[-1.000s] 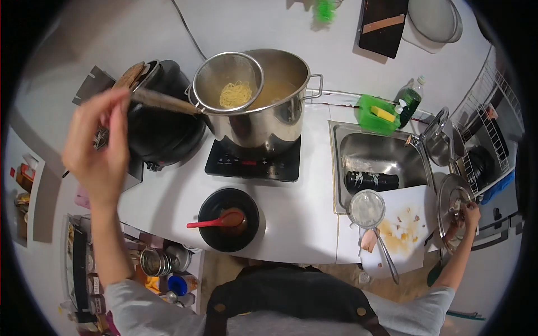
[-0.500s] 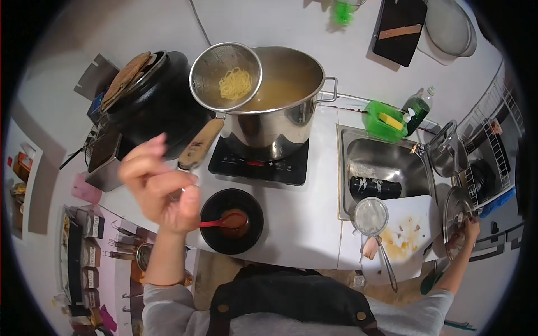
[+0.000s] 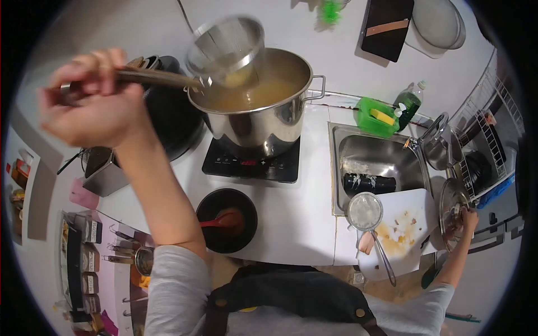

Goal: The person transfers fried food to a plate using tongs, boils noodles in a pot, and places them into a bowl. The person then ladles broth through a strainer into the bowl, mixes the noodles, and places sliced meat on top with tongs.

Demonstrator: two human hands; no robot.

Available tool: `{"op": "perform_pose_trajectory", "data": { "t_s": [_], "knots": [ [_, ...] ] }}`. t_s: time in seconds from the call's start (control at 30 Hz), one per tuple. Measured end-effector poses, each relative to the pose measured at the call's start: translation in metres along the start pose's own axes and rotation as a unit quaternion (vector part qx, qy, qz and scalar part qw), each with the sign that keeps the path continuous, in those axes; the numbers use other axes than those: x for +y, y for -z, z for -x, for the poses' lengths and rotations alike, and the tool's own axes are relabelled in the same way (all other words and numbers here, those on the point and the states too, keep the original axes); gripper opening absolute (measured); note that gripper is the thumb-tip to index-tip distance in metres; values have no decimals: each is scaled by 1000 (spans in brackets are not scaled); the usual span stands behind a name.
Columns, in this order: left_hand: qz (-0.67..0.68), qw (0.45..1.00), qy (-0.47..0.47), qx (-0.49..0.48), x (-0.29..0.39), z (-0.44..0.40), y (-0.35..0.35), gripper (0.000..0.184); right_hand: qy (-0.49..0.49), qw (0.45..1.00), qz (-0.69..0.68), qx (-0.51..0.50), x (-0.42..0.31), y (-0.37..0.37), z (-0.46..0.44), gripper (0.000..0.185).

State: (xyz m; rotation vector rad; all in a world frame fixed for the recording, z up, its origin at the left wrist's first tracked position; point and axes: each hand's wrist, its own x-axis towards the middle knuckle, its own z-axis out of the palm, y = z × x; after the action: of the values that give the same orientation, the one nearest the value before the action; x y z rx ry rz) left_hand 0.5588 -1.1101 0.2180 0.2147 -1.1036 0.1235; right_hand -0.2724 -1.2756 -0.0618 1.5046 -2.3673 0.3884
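My left hand (image 3: 98, 92) is raised at the upper left, fingers wrapped round the wooden handle of a mesh strainer (image 3: 227, 42). The strainer is tilted over the left part of a large steel pot (image 3: 260, 126), slightly blurred. Yellow noodles (image 3: 239, 77) show low in its mesh. Cloudy yellowish liquid (image 3: 274, 89) fills the pot, which stands on a black induction cooker (image 3: 252, 168). At the far right my right hand (image 3: 471, 217) grips a round pot lid (image 3: 450, 204), held upright on edge. A black bowl (image 3: 246, 235) with a red spoon (image 3: 224, 219) and brownish liquid sits below the cooker.
A steel sink (image 3: 336, 162) holds a black cylinder (image 3: 370, 183). A small strainer (image 3: 365, 210) lies on a stained white board (image 3: 423, 224). A green container (image 3: 372, 115) with a yellow sponge stands behind the sink. A large black pot (image 3: 174, 120) is at left.
My left hand has moved up and left, raising the strainer's handle and tipping its bowl over the pot. My right hand stays on the lid. The whole view has shifted slightly.
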Motion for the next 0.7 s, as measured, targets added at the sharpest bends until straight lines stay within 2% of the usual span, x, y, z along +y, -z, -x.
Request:
{"op": "perform_pose_trajectory", "data": {
  "t_s": [0.07, 0.13, 0.23, 0.27, 0.33, 0.37, 0.47, 0.5, 0.57, 0.6, 0.63, 0.67, 0.7],
  "knots": [
    [29, 996, 1, -85, 18, -23, -2, 36, -30, 999, -14, 25, 2, -3, 1, 44],
    [4, 998, 9, -65, 1, -15, -2, 31, -37, 997, -9, 61, 7, -9, -3, 44],
    [-78, 996, 49, -10, -30, 20, -7, 29, -93, 992, -5, -85, -9, 10, -3, 59],
    [-82, 993, 81, -8, -34, 27, -8, 29, -77, 994, -4, -83, -9, 12, -4, 59],
    [-140, 990, 6, -2, -28, 17, -7, 30, -47, 996, 0, -81, -6, 14, -4, 61],
    [-170, 985, -31, 0, -24, 8, -7, 31, -42, 997, -1, -64, -7, 17, -3, 64],
    [-21, 998, 0, -54, -9, -17, 8, 28, -70, 994, 71, -46, -25, 36, 3, 66],
    [-81, 996, -7, -27, -17, -10, 8, 28, -63, 993, 81, -52, -31, 42, 4, 66],
    [-199, 979, -24, 24, -42, 10, 6, 29, -45, 994, 90, 44, -43, 39, -4, 59],
    [-182, 983, -11, 9, -46, 15, 10, 30, -7, 992, 80, 98, -81, 57, 9, 51],
    [-163, 987, 0, -7, -50, 18, 13, 30, 111, 972, -15, 208, -123, 67, 23, 44],
    [-142, 989, 12, -25, -54, 18, 16, 31, 197, 945, -136, 222, -197, 103, 68, 41],
    [-104, 994, 18, -24, -59, 8, 24, 34, 232, 898, -351, 126, -277, 146, 135, 44]
  ]
}}
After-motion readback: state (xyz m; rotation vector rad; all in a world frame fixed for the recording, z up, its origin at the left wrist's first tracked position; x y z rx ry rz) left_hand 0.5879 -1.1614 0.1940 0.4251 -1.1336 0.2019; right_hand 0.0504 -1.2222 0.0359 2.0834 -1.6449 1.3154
